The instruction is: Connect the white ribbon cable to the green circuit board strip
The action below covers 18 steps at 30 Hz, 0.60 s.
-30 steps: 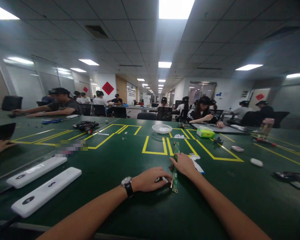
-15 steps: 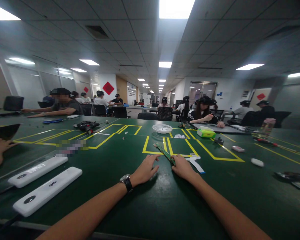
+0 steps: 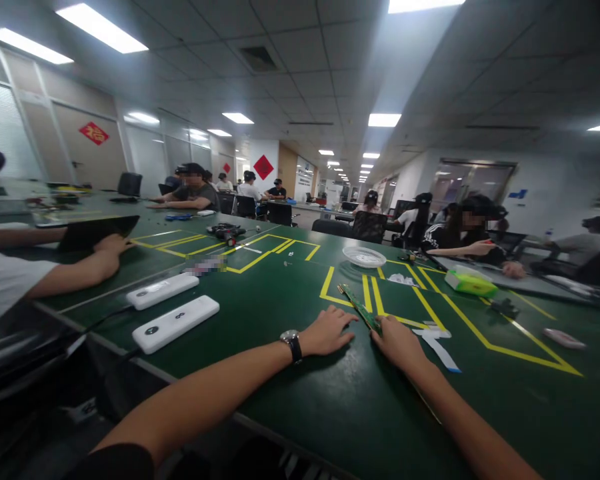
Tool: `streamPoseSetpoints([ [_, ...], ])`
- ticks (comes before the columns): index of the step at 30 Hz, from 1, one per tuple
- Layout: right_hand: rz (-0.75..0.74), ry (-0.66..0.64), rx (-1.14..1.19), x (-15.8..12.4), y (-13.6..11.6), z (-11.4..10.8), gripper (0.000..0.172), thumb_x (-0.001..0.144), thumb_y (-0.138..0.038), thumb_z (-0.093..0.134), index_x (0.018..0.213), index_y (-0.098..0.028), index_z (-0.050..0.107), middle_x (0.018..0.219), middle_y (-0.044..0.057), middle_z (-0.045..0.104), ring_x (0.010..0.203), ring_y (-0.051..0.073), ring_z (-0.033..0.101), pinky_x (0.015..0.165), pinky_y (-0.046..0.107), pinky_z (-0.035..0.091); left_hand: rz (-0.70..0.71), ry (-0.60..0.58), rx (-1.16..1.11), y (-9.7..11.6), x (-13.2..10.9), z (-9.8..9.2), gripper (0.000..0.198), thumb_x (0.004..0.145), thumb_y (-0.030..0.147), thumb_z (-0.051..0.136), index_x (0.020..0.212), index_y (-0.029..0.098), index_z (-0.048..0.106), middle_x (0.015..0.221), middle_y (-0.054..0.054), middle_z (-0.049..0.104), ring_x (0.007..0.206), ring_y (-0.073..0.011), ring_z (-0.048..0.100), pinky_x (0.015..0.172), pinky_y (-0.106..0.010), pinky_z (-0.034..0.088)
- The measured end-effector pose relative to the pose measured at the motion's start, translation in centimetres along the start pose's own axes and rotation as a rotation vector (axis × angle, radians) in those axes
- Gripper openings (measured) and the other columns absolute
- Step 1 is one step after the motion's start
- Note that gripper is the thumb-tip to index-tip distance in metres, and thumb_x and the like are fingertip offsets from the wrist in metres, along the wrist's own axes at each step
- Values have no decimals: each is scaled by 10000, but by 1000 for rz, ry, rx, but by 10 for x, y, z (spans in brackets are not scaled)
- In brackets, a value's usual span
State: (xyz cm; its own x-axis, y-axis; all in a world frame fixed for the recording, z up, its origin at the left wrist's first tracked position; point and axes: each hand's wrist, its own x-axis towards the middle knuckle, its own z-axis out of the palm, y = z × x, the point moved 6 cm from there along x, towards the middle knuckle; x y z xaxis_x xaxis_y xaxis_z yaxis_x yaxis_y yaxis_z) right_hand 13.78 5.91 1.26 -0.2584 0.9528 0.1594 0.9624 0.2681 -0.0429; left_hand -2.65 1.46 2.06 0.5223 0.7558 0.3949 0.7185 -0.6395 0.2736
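Observation:
My right hand (image 3: 399, 341) is closed on the near end of a long narrow green circuit board (image 3: 358, 306), which slants up and away to the left over a yellow taped square. My left hand (image 3: 329, 331) lies flat on the green table (image 3: 280, 373) just left of the board, fingers spread, holding nothing. A black wristwatch (image 3: 293, 345) sits on my left wrist.
Two white oblong devices (image 3: 175, 322) lie at the left near the table edge. A white mesh bowl (image 3: 364, 256), white strips (image 3: 435, 343) and a green-and-white box (image 3: 470, 283) lie further out. A person's arm (image 3: 75, 270) rests on the left; other people sit around the table.
The view has swung left. My right hand lifted the board off the table and turned it to slant leftward. My left hand let go of it and flattened on the table.

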Motion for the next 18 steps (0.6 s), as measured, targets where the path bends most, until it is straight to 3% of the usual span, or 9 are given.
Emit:
streamPoseSetpoints([
  [3, -19, -30, 14, 7, 4, 2, 357, 834, -270, 477, 1146, -162, 610, 1093, 150, 635, 998, 257, 621, 810, 312, 417, -9, -11, -9, -2, 1, 1, 408, 905, 375, 477, 1285, 227, 476, 1151, -95, 578, 1076, -261, 464, 884, -391, 408],
  [11, -14, -121, 277, 4, 9, -5, 510, 663, -247, 590, 1167, -168, 597, 841, 42, 695, 782, 201, 638, 638, 251, 395, -53, -40, -144, -6, 2, -1, 458, 888, 383, 497, 1328, 265, 449, 1169, -91, 586, 1068, -276, 480, 882, -422, 391],
  [18, -44, -167, 571, -1, 0, -3, 517, 659, -261, 614, 1165, -157, 592, 784, 2, 637, 659, 147, 596, 596, 235, 399, -221, 30, -416, -20, 6, 0, 397, 889, 361, 481, 1263, 232, 523, 1060, -64, 644, 1035, -251, 523, 905, -389, 384],
])
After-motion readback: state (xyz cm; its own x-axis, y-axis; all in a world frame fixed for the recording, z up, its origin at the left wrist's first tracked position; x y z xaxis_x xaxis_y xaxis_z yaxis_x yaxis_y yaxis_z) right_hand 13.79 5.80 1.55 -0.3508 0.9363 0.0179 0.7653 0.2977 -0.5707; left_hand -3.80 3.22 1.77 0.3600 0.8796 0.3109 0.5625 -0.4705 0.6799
